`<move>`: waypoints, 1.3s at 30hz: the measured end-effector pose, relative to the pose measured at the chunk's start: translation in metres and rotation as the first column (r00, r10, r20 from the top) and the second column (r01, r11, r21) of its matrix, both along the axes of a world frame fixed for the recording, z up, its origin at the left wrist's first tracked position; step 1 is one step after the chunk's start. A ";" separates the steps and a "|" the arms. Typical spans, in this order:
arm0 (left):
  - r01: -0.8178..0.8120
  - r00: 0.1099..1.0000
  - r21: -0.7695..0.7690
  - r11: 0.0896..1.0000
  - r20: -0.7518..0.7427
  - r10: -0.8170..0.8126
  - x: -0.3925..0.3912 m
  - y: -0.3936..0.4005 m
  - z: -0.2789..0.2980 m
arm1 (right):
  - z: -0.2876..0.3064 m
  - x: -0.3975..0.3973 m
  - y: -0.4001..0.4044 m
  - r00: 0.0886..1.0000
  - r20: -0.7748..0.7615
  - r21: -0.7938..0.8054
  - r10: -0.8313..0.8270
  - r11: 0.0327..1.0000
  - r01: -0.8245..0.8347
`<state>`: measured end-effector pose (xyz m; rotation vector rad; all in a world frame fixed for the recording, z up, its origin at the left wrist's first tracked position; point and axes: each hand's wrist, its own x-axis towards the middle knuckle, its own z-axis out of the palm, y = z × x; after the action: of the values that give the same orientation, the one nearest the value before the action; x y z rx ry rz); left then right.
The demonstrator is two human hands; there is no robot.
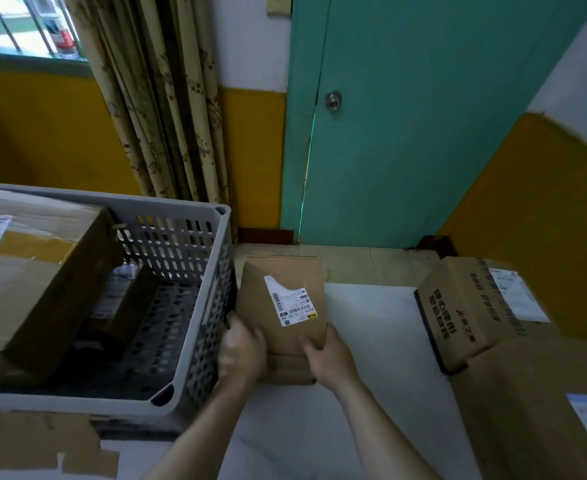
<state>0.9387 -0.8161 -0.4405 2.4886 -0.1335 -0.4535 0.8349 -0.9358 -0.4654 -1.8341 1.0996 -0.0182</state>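
- Left: the grey perforated plastic crate (212, 306) stands just beside your brown cardboard parcel (281, 271); the gap is tight.
- Inside it, a large taped cardboard box (35, 271) fills the left; the right floor lies open.
- Right: bare white tabletop (371, 341) runs free to the printed brown carton (465, 313).

The parcel (260, 299) is plain kraft brown, and its label (290, 304) is white with black barcode stripes and a small yellow mark at one corner. The crate (181, 204) beside it is grey, its walls and floor pierced in regular rows of slots. The large box (35, 268) inside it is the same brown, with glossy tan tape. The bench (371, 323) is white. The box on the right (465, 306) is brown with bold black printed characters and a black lower edge. The door (423, 133) is teal with a silver knob (332, 99). The wall (42, 133) is mustard yellow below and white above. The curtain (167, 116) is beige with a brown flower print.
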 end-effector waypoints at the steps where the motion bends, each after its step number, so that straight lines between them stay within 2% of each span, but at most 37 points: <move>1: -0.003 1.000 -0.010 1.000 0.003 0.003 0.000 0.000 0.001 | 0.002 -0.002 -0.001 1.000 0.007 -0.006 -0.019 1.000 0.019; 6: -0.004 0.999 -0.077 0.997 -0.035 0.001 -0.007 0.000 0.009 | 0.013 -0.021 -0.009 0.989 0.116 0.024 -0.095 0.995 0.093; 10: 0.016 0.997 -0.229 0.973 -0.075 -0.034 -0.013 0.003 0.017 | 0.034 -0.036 -0.018 0.968 0.189 0.022 -0.167 0.986 0.166; 14: -0.033 0.995 -0.451 0.892 -0.103 -0.015 -0.030 -0.002 0.035 | 0.060 -0.058 -0.026 0.959 0.226 -0.002 -0.173 0.984 0.178; 17: -0.093 0.978 -0.556 0.826 -0.207 -0.029 -0.045 -0.007 0.051 | 0.073 -0.074 -0.032 0.970 0.217 -0.068 -0.109 0.990 0.126; 21: -0.100 0.973 -0.570 0.815 -0.229 -0.041 -0.071 -0.007 0.069 | 0.093 -0.103 -0.043 0.952 0.295 -0.093 -0.078 0.990 0.110; 23: -0.106 0.973 -0.589 0.802 -0.229 -0.040 -0.087 -0.009 0.078 | 0.103 -0.118 -0.048 0.924 0.366 -0.046 -0.109 0.990 0.136; 31: -0.035 0.991 -0.628 0.777 -0.119 -0.052 -0.152 -0.019 0.125 | 0.146 -0.188 -0.060 0.893 0.439 -0.027 -0.093 0.993 0.116; 39: 0.039 0.999 -0.591 0.805 0.006 -0.044 -0.194 -0.010 0.160 | 0.181 -0.234 -0.056 0.883 0.455 -0.227 0.114 0.974 -0.009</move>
<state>0.7447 -0.8263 -0.2802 1.8652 -0.2819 -0.3676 0.6011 -0.9920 -0.2846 -1.9207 0.7162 -0.5382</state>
